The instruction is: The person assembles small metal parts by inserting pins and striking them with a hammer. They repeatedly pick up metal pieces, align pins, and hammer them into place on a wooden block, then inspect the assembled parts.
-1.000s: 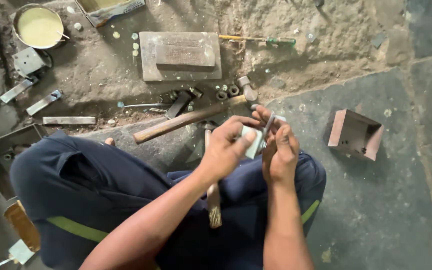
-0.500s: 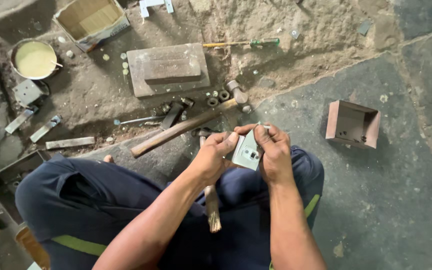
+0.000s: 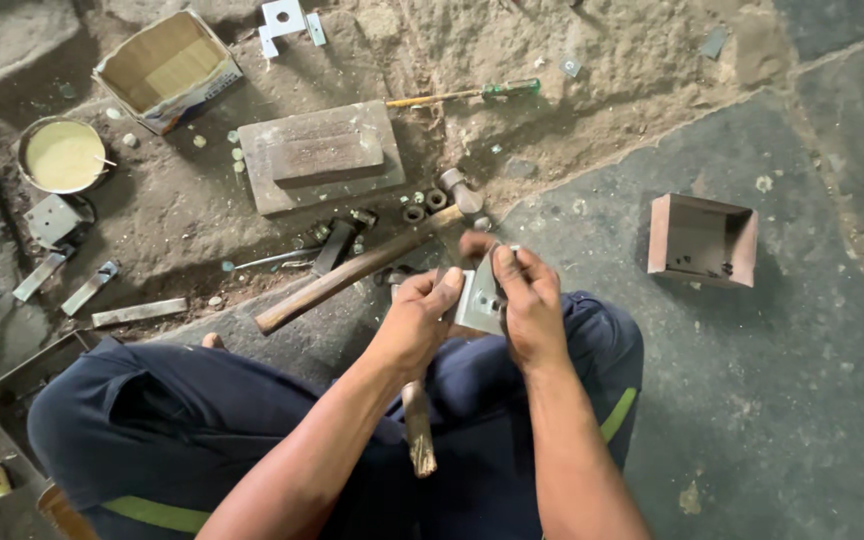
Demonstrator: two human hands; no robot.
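The person sits on the floor [image 3: 772,420]. Both hands are shut on a small grey metal plate [image 3: 478,298], held over the lap. The left hand [image 3: 420,322] grips its left edge, and the right hand [image 3: 530,310] pinches its right side with fingers on top. A wooden-handled tool [image 3: 418,440] rests on the legs, and a hammer [image 3: 372,262] lies just past the hands. It looks like the plate is being fitted or checked. Any next move needs a steady grip.

A hammer [image 3: 357,270] lies on the floor [image 3: 802,400] just beyond the hands — behind it a metal block [image 3: 320,157], a screwdriver [image 3: 462,94] farther back; an open box [image 3: 704,240] stands right.
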